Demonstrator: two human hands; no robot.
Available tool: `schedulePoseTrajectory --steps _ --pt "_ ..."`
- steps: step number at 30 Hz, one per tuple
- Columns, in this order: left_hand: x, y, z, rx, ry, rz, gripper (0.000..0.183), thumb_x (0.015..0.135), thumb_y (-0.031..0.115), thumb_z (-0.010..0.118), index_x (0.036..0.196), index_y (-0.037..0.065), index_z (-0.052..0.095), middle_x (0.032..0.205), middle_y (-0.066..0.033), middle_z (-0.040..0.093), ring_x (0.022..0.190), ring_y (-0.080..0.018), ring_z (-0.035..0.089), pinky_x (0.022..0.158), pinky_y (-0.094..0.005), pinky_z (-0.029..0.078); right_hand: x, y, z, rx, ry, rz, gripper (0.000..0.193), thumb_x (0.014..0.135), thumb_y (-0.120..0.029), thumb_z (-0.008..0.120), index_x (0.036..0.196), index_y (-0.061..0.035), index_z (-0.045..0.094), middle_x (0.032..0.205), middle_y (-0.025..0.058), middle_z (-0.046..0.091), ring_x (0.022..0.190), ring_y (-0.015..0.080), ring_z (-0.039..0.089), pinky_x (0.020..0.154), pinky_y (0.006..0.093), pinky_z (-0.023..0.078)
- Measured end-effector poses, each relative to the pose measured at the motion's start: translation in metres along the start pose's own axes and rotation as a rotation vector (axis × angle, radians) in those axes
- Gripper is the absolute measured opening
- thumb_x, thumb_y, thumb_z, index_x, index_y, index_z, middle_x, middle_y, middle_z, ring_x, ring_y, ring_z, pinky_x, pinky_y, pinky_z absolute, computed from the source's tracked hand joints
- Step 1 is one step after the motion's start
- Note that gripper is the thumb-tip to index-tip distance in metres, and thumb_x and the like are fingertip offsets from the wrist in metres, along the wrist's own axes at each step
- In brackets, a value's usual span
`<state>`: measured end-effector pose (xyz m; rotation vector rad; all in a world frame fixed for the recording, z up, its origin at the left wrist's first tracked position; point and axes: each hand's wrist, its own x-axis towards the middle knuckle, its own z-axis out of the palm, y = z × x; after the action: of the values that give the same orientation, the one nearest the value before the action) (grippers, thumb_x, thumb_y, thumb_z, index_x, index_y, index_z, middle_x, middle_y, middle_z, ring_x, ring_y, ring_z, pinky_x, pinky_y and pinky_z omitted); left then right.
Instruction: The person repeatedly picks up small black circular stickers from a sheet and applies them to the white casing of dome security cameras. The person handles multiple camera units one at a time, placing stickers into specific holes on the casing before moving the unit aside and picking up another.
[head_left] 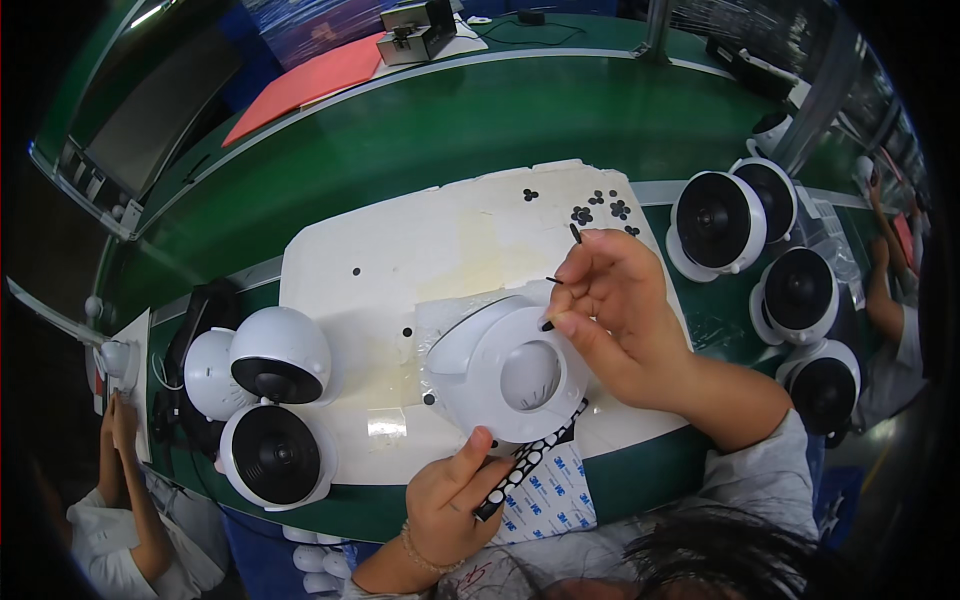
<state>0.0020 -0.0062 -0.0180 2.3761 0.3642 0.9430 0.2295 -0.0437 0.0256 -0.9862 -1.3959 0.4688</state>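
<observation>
A white camera housing (460,385) lies in the middle of the board, its round base with a circular opening turned up. My right hand (630,325) is at the base's upper right rim, with thumb and finger pinching a small black round pad (547,325). Small dark pieces also show at the tips of its other fingers. Below the housing, my left hand (445,510) grips a black strip (525,465) with rows of white round holes. Its thumb reaches the base's lower edge. Printed backing paper (550,500) lies beside the strip.
The white board (350,330) covers part of the green bench, with loose black pads (582,215) at its far right. Finished-looking white cameras with black faces stand at left (280,355) and right (715,220). Other people's arms (125,440) show at both sides.
</observation>
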Motion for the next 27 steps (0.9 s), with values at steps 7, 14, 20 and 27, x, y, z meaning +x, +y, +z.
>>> schedulePoseTrajectory --steps 7,14,20,27 --pt "-0.002 0.000 0.001 0.001 0.003 -0.019 0.038 0.049 -0.002 0.063 0.087 0.003 0.065 0.126 -0.0132 0.046 0.065 -0.0216 0.058 0.058 -0.0273 0.047 -0.001 0.000 0.000 -0.168 -0.022 -0.058 0.051 0.076 0.012 0.048 0.123 -0.0045 0.036 0.104 0.0131 0.044 0.080 0.0165 0.053 0.070 0.0264 0.046" --pt "0.002 0.001 0.000 0.034 0.021 -0.009 0.036 0.051 -0.001 0.063 0.086 0.003 0.064 0.125 -0.0136 0.047 0.065 -0.0232 0.058 0.057 -0.0285 0.047 0.005 -0.020 -0.001 -0.767 -0.091 -0.392 0.044 0.073 0.004 0.056 0.115 -0.0067 0.046 0.085 0.0054 0.057 0.079 0.0249 0.054 0.073 0.0346 0.041" --pt "0.002 0.000 0.001 0.023 0.022 -0.025 0.034 0.052 -0.001 0.062 0.086 0.003 0.064 0.124 -0.0125 0.048 0.064 -0.0229 0.058 0.057 -0.0288 0.047 0.017 -0.007 0.018 -0.182 -0.127 -0.032 0.048 0.075 0.003 0.053 0.120 -0.0044 0.038 0.083 0.0063 0.055 0.081 0.0242 0.052 0.084 0.0364 0.032" --pt "0.006 0.003 0.000 0.049 0.020 -0.038 0.032 0.052 -0.001 0.062 0.084 0.005 0.065 0.122 -0.0093 0.050 0.058 -0.0198 0.056 0.054 -0.0270 0.046 0.018 -0.007 0.022 -0.232 -0.198 0.005 0.048 0.075 0.005 0.051 0.119 -0.0044 0.036 0.082 0.0064 0.055 0.082 0.0256 0.051 0.085 0.0371 0.033"
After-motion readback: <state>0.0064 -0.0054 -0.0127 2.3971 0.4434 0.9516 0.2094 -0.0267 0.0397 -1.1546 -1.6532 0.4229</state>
